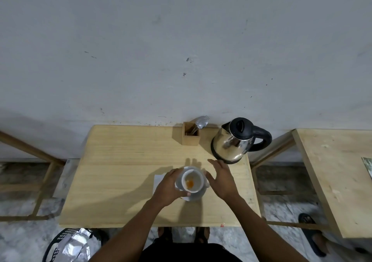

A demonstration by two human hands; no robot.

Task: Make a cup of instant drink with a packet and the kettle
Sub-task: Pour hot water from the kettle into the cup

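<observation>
Gripping white cup (191, 181) w/ left hand (168, 187), orange powder at bottom, over saucer (196, 196) at table (120, 171) ctr. Right hand (222, 178) open, fingers spread, beside cup. Kettle (233, 143) rear right. No legible labels.

Plain pale grey plaster wall (181, 40) fills the upper half, scuffed with small dark marks and chips. Light wooden rectangular table (120, 171) stands against it. Second light wooden table (332, 177) at right, apart from the first. Bare wooden frame (40, 171) at left. Mottled grey stone floor (24, 233). Black plastic lattice basket (58, 239) on the floor lower left, holding crumpled silver foil wrappers (74, 245). Overhead light, soft shadows on the tabletop.
</observation>
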